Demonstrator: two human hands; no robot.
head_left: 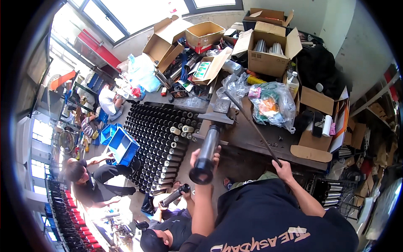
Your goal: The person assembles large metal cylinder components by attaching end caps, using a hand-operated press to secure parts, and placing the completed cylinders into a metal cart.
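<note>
**Tube held at the press, lever gripped**

A dark metal tube (207, 155) is held up at an angle by the left hand (204, 157), whose fingers are wrapped round its lower part, just above the open, flared end. The upper end of the tube is set against a grey fixture (215, 118) at the edge of the workbench (252, 138). The right hand (284, 168) is clenched round the end of a long black lever (251, 126), which rises slantwise to the fixture.

Below the bench edge, on the left, a large batch of similar black tubes (161, 138) is stacked in rows on the floor. Just beneath the held tube, another person (168, 227) is seated with a shorter black part in hand; a second person (90, 185) is crouched further left beside a blue crate (122, 145). Open cardboard boxes (268, 46) and a plastic bag (273, 103) are crowded on the bench.

The risks are judged as follows. The tube is supported by one hand only — if the lever is pulled while its upper end sits crooked in the fixture, it could slip free and be dropped towards the seated person below. Fingers near the tube's mouth could be pinched should it kick back — and the stacked tubes could be knocked over by a falling piece.
</note>
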